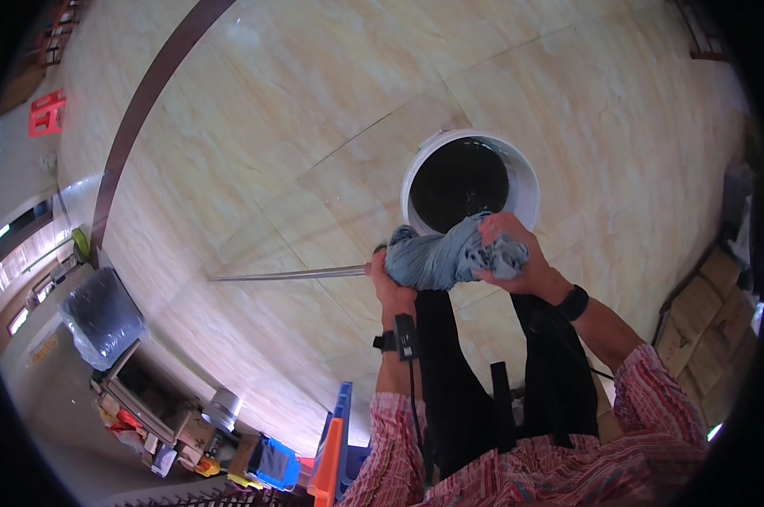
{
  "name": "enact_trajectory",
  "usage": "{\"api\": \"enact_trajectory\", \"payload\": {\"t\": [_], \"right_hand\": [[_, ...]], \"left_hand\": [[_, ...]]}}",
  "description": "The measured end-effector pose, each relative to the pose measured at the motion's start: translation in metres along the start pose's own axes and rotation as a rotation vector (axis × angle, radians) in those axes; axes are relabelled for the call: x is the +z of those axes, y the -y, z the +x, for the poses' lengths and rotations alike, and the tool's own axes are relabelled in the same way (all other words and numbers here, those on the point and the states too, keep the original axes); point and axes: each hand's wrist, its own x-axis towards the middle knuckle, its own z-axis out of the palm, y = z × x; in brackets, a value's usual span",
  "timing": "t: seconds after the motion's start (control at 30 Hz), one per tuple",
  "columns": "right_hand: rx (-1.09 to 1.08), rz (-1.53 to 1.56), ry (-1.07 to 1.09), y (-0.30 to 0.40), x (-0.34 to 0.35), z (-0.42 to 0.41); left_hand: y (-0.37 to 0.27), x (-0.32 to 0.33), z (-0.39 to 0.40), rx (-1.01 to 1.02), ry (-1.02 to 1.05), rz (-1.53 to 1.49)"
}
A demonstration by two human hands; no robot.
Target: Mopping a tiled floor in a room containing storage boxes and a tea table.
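A grey-blue cloth mop head (435,260), bunched and twisted, is stretched between my two hands at the near rim of a white bucket (526,184). My left hand (391,285) grips the mop at the end where the head meets its metal handle (293,275), which runs out to the left. Around the loose end of the strands, my right hand (521,253) is closed, with folds of cloth poking out past the fingers. Dark water (461,184) stands inside the bucket. The mop head hides part of the bucket's near rim.
Beige tiled floor (331,108) surrounds the bucket. Orange and blue plastic chairs (330,450) are close by my left arm. A plastic-wrapped item (103,317) and an old television (144,393) stand at left. Flattened cardboard boxes (698,317) lie at right.
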Motion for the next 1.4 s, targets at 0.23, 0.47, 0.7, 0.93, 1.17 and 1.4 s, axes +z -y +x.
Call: {"api": "enact_trajectory", "payload": {"t": [0.23, 0.47, 0.7, 0.93, 1.17, 1.4], "right_hand": [[-0.487, -0.318, 0.323, 0.022, 0.008, 0.016], [-0.517, -0.388, 0.418, -0.013, 0.007, 0.016], [-0.451, -0.42, 0.402, -0.026, 0.005, 0.005], [-0.435, -0.357, 0.406, -0.041, 0.038, -0.019], [-0.163, -0.236, 0.011, -0.049, 0.042, -0.003], [0.123, -0.183, -0.111, -0.113, 0.043, 0.025]], "left_hand": [[0.009, -0.032, 0.034, 0.269, 0.444, -0.427], [0.014, -0.012, 0.038, 0.331, 0.364, -0.339], [-0.024, -0.006, 0.006, -0.045, 0.169, 0.264], [-0.049, 0.016, 0.02, -0.332, 0.091, 0.32], [-0.024, 0.026, 0.019, -0.142, -0.028, 0.225], [0.012, -0.019, 0.062, 0.164, 0.113, -0.072]]}}
